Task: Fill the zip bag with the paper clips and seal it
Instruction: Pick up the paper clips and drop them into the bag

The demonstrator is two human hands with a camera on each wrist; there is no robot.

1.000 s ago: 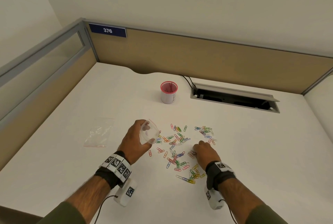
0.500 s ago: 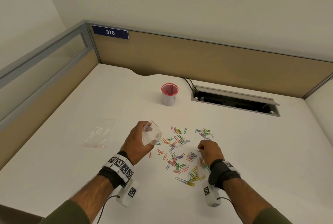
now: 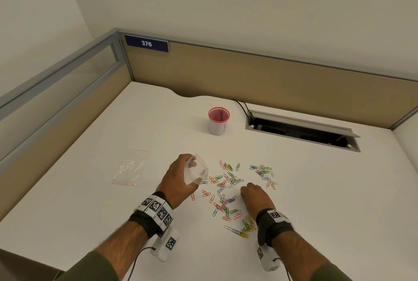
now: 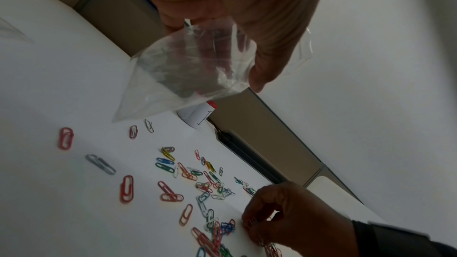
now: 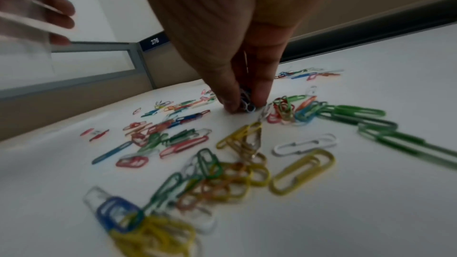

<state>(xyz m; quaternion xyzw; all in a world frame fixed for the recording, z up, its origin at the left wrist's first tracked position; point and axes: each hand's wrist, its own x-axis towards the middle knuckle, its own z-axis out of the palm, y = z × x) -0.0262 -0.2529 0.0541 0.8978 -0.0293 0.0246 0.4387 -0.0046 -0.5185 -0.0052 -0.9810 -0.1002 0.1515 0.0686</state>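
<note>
Filling step, barely begun. White surface strewn with coloured paper clips. Zip bag held up, mouth open and seemingly empty, in left hand, fingers curled round it. Right hand down among clips, fingers pinching a small cluster. Next: lift, carry across, drop through the mouth.

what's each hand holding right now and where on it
The left hand grips the open zip bag near its mouth. The right hand pinches a few paper clips at its fingertips, down at the desk.
</note>
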